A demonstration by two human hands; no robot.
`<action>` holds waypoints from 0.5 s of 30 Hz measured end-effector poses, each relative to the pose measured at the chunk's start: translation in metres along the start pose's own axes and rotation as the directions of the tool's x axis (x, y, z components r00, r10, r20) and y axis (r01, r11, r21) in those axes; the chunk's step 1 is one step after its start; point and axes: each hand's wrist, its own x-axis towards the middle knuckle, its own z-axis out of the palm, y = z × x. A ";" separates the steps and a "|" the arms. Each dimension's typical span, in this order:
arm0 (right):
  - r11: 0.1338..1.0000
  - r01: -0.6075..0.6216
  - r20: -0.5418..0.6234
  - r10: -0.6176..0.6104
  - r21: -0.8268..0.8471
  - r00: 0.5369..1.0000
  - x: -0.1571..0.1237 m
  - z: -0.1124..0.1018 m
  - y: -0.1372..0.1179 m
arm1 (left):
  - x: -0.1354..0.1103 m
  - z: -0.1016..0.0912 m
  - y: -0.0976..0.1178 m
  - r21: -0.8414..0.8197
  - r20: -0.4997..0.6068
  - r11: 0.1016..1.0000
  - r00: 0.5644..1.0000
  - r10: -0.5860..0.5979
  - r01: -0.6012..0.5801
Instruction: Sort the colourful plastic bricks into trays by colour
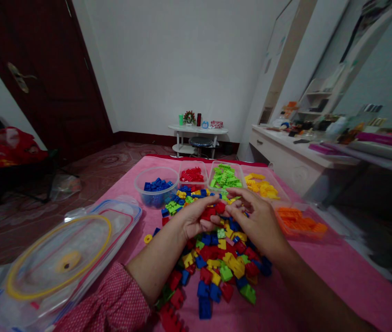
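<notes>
Over a heap of mixed toy building blocks (213,265), my two hands meet around red building blocks (209,213). My left hand (196,216) is turned palm up, its fingers curled about the red blocks. From the other side my right hand (251,212) pinches a red piece against them with thumb and fingertips. Behind the hands stand a round tub of blue blocks (157,185), a box of red blocks (192,175) and a box of green blocks (226,176). Yellow blocks (262,186) and orange blocks (299,222) fill boxes on the right.
Stacked clear lids (67,263) lie on the pink cloth (354,281) at the left. A white side table (198,129) stands by the far wall, with a stool (201,141) at it. A cluttered dresser (295,152) is at the right, a dark red door (40,69) at the left.
</notes>
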 end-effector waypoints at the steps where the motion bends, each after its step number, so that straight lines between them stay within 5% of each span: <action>1: 1.000 -0.006 -0.005 0.006 0.004 1.000 0.000 0.000 0.000 | -0.002 -0.002 0.005 -0.021 -0.012 1.000 1.000 0.014 -0.015; 4: 0.999 -0.037 0.003 0.037 0.005 0.999 -0.001 0.000 -0.001 | -0.009 -0.015 0.029 -0.065 -0.112 0.977 0.974 0.196 -0.204; 8: 0.999 -0.052 0.043 0.052 -0.014 0.998 -0.003 0.005 -0.001 | -0.021 -0.039 0.059 -0.094 -0.393 0.835 0.791 0.469 -0.542; 12: 0.998 -0.063 0.076 0.064 -0.011 0.995 -0.005 0.011 0.000 | -0.026 -0.051 0.066 -0.422 -0.512 0.717 0.798 0.317 -0.555; 15: 0.997 -0.078 0.069 0.075 0.029 0.995 -0.004 0.011 0.000 | -0.014 -0.049 0.067 -0.492 -0.614 0.675 0.769 0.178 -0.550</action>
